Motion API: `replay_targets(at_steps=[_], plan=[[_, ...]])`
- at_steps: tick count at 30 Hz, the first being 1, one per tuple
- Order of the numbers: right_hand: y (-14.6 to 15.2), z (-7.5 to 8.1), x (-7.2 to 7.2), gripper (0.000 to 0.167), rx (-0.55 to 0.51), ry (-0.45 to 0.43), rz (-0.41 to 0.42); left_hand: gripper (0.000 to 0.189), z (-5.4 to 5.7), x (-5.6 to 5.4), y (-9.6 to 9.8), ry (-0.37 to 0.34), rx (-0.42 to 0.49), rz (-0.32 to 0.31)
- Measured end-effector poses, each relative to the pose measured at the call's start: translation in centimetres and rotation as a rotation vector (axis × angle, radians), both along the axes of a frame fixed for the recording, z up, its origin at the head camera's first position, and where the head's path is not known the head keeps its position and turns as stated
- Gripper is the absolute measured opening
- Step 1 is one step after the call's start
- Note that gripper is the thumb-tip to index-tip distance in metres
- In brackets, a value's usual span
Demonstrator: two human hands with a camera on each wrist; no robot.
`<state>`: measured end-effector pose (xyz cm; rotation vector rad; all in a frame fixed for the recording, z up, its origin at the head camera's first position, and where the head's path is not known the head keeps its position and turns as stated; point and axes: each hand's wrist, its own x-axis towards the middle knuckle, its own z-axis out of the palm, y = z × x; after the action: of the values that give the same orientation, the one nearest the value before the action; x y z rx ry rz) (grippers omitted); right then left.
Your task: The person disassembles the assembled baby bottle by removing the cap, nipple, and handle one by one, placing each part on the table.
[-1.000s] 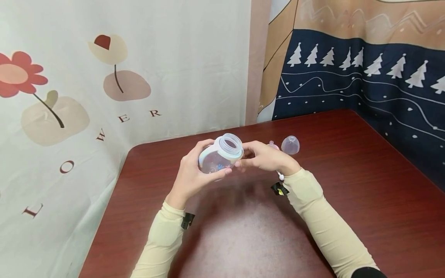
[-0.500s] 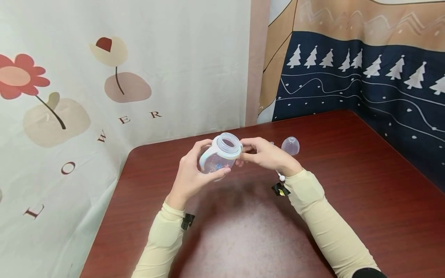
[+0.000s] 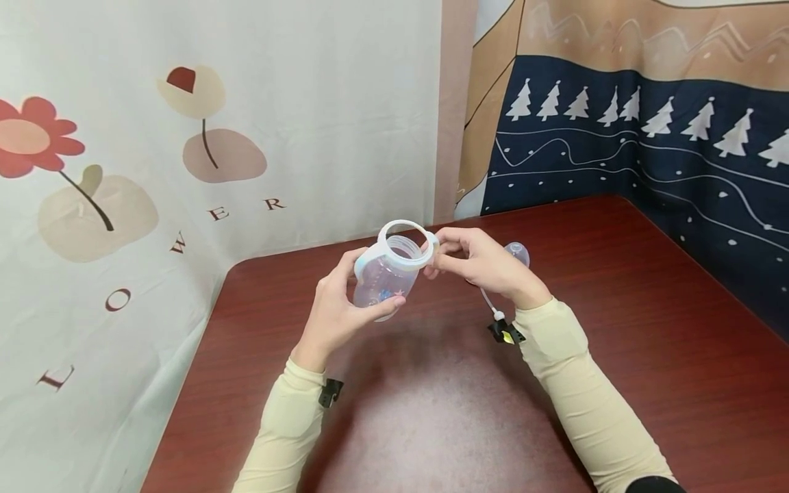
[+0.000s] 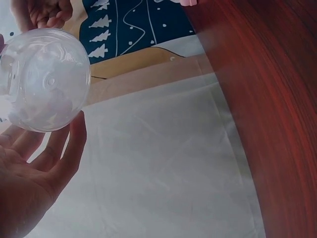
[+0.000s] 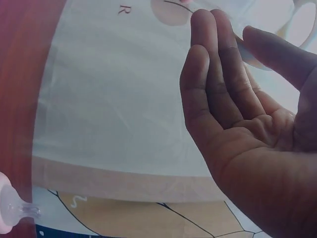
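My left hand (image 3: 342, 301) grips a clear baby bottle (image 3: 383, 282) with small blue and pink prints, held tilted above the table. Its open threaded mouth faces up, and its round base (image 4: 52, 82) fills the upper left of the left wrist view. A white handle ring (image 3: 368, 258) with pale blue ends sits raised and tilted at the bottle's neck, its far side standing above the mouth. My right hand (image 3: 481, 259) pinches the ring's right handle between thumb and fingers. In the right wrist view, the right hand's palm (image 5: 247, 114) faces the camera.
A clear dome cap (image 3: 518, 253) lies behind my right hand on the dark red table (image 3: 647, 329). A nipple with a pink collar (image 5: 10, 207) shows in the right wrist view. A thin white straw (image 3: 487, 300) ends in a small weight near the right wrist. Printed curtains stand behind.
The handle ring has come up from around the bottle's neck and tilted, lifted by my right hand, which has moved slightly up and right. My left hand keeps its hold on the bottle.
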<state>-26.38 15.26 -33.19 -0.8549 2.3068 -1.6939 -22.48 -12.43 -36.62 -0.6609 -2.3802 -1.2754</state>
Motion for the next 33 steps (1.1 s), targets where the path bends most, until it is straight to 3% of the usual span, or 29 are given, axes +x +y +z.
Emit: replay_targets(at_steps=[11,24,33], plan=[[0.3,0.5,0.4,0.015,-0.066,-0.022,-0.046,0.067,0.1,-0.1,0.0,-0.007,-0.006,-0.021],[0.1,0.4,0.1,0.018,-0.123,0.057,-0.118,0.073,0.0,-0.2,0.0,-0.017,-0.025,-0.057],[-0.1,-0.7,-0.8,0.021,-0.132,0.051,-0.205,0.075,-0.1,-0.2,0.1,-0.016,-0.035,-0.061]])
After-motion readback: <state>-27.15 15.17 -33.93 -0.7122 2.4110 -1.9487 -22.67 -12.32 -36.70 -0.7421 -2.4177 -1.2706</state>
